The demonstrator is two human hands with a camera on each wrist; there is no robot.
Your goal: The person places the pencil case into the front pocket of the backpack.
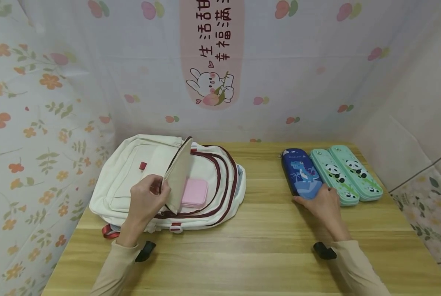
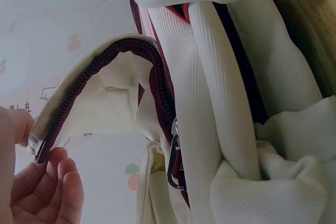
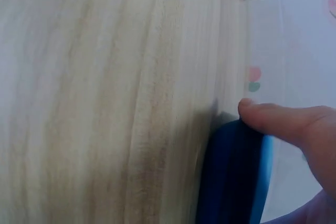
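Observation:
At the left of the head view, a white backpack (image 1: 131, 168) with dark red zips lies on the table, its front pocket unzipped. My left hand (image 1: 150, 195) pinches the edge of the raised pocket flap (image 1: 178, 176); the left wrist view shows thumb and fingers on the flap's zip edge (image 2: 79, 80). Inside the pocket lies a pink, rounded square case (image 1: 195, 192). On the right, my right hand (image 1: 324, 205) grips the near end of a dark blue dinosaur pencil case (image 1: 302, 172). The thumb is on its edge in the right wrist view; the other fingers are mostly hidden there.
Two mint green panda pencil cases (image 1: 333, 176) lie side by side, just right of the blue one. Bare wooden tabletop (image 1: 264, 230) lies between backpack and pencil cases. Printed cloth (image 1: 279, 82) hangs behind the table and along its sides.

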